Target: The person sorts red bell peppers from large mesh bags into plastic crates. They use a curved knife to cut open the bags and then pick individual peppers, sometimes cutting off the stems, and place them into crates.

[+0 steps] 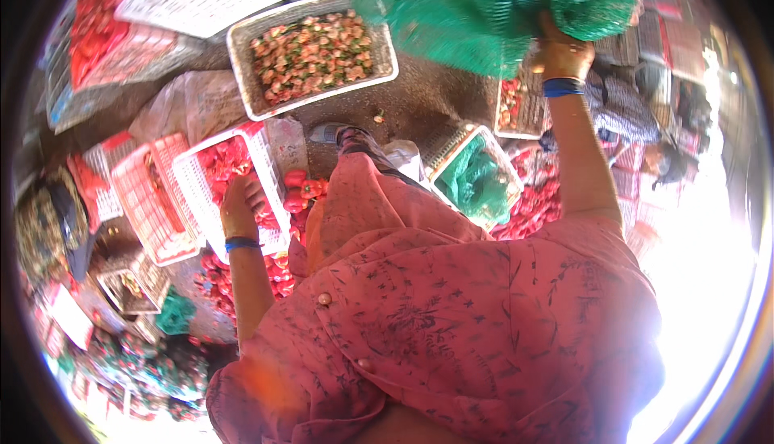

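At the upper right, my right hand (562,51) is raised and closed round a bunched green mesh bag (468,21). The bag hangs out to the left, blurred by motion. My left hand (240,209) hangs over a white plastic crate (211,222) of red bell peppers (219,162). Its fingers are loosely bent and a little apart, and I see nothing in them. Whether they touch the peppers, I cannot tell. Several red peppers (305,190) lie on the floor to the right of that crate.
Ahead stands a crate of pepper stem pieces (314,53). A red crate (153,202) is at the left. A basket with green netting (476,172) stands right of my foot (326,132), near piled red peppers (536,210). Another person (625,109) is at the far right.
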`<state>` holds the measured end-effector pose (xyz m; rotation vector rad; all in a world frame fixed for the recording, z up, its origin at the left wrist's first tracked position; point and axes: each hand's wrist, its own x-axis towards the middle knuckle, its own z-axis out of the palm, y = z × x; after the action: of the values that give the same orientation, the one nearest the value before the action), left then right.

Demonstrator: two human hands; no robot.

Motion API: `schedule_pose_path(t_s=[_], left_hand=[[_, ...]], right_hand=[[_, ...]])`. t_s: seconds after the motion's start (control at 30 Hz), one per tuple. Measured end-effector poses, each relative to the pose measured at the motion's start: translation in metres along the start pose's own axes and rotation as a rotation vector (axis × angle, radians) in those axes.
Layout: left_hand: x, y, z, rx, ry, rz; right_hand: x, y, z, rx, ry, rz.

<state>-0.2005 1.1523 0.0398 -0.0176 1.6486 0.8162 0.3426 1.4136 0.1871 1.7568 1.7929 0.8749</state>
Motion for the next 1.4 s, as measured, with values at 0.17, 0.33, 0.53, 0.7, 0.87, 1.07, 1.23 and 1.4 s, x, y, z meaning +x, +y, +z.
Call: schedule_pose_path(t_s=[0.17, 0.33, 0.53, 0.7, 0.87, 1.07, 1.23, 1.4], left_hand=[[0.026, -0.014, 0.020, 0.135, 0.039, -0.107], [0.058, -0.030, -0.010, 0.239, 0.050, -0.144], [0.056, -0.046, -0.033, 0.369, 0.113, -0.268], [0.051, -0.063, -0.037, 0.411, 0.107, -0.302], [0.046, -0.078, -0.034, 0.320, 0.142, -0.329], [0.032, -0.106, -0.038, 0.129, 0.147, -0.314], [0.010, -0.159, -0.051, -0.144, 0.280, -0.303], [-0.015, -0.233, -0.089, -0.380, 0.460, -0.251]], right_hand=[[-0.050, 0.119, 0.110, -0.031, -0.161, 0.140], [-0.125, 0.098, 0.129, 0.090, -0.324, 0.241], [-0.338, 0.070, 0.210, 0.125, -0.803, 0.413], [-0.415, 0.060, 0.188, 0.516, -1.220, 1.147], [-0.369, 0.018, 0.188, 0.342, -1.239, 0.995], [-0.286, -0.032, 0.228, 0.391, -1.193, 0.492], [-0.193, -0.114, 0.242, 0.554, -0.907, 0.264], [-0.091, -0.245, 0.083, 1.455, -0.955, 0.492]])
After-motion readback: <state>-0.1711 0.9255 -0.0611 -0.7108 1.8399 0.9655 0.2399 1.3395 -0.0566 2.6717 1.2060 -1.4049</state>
